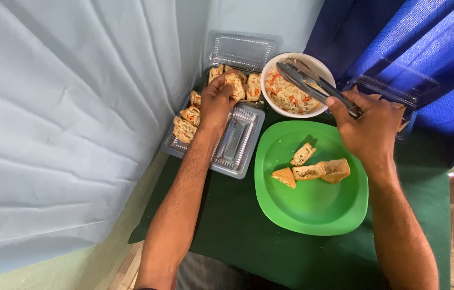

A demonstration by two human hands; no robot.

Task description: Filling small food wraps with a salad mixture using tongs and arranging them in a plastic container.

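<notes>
My left hand point(217, 102) grips a filled bread piece point(235, 85) over a clear plastic clamshell box point(213, 161). More filled pieces point(186, 122) lie along the box's far and left sides. My right hand point(371, 128) holds metal tongs point(313, 85), their tips reaching into a white bowl point(318, 64) of shredded salad with orange bits. In front of the bowl sits a green plate point(313, 209) holding three fried bread pieces point(313, 169).
A second clear box point(243, 49) lies behind the first one. Another clear plastic container point(396, 86) sits at the right, partly behind my right hand. Dark green cloth point(253, 236) covers the table. Pale cloth hangs on the left, blue cloth at the back right.
</notes>
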